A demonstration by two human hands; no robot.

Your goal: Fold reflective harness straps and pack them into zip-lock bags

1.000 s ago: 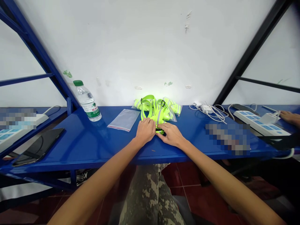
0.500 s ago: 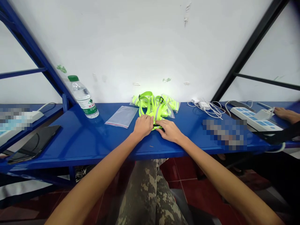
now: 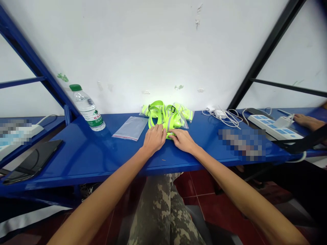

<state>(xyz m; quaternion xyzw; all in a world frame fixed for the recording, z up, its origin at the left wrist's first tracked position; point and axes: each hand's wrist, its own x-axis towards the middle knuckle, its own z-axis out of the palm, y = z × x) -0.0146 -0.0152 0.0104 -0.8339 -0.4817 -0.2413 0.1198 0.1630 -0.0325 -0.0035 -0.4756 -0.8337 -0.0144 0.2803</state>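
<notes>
A neon yellow reflective safety vest (image 3: 168,117) with grey reflective stripes, webbing straps and a black buckle lies bunched on the blue table. My left hand (image 3: 154,139) grips a strap at its near left side. My right hand (image 3: 183,141) pinches the near end by a black strap piece, fingertips close to my left hand. Clear plastic film shows around the vest, and more yellow fabric lies behind it. My hands hide the vest's near edge.
An flat zip bag (image 3: 130,128) and a water bottle (image 3: 87,108) stand left on the blue metal shelf (image 3: 76,160). White cables and a charger (image 3: 222,115) lie right. A co-worker's hand (image 3: 305,121) rests beyond a power strip (image 3: 270,126). A dark tablet (image 3: 33,161) lies far left.
The whole scene has drifted slightly left in view. My hands have stayed on the vest and sit a little closer together.
</notes>
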